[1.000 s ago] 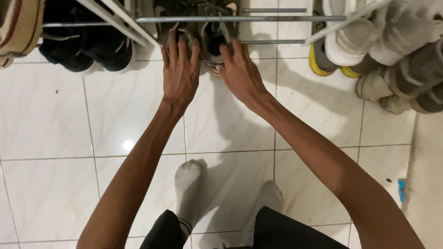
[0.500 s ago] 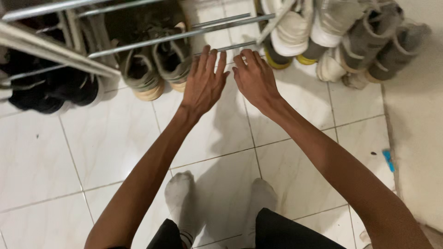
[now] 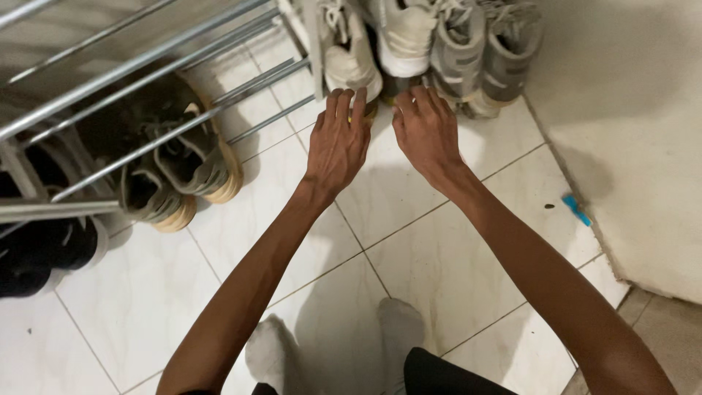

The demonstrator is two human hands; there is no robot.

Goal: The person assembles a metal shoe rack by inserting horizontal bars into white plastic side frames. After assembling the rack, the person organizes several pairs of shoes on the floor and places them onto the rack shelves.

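My left hand reaches out over the white floor tiles, fingers straight and apart, fingertips at the heel of a white sneaker with a yellow sole. My right hand is beside it, fingers spread, fingertips near the heel of a second white sneaker. Neither hand holds anything. A pair of olive-brown shoes sits under the metal shoe rack to the left of my hands.
Two grey-and-white sneakers stand against the white wall at the right. Black shoes lie under the rack at the far left. My socked feet stand on the tiles. A small blue scrap lies by the wall.
The view and both hands have swung right, away from the olive-brown shoes under the rack, over to the white sneakers by the wall. Both hands stay empty.
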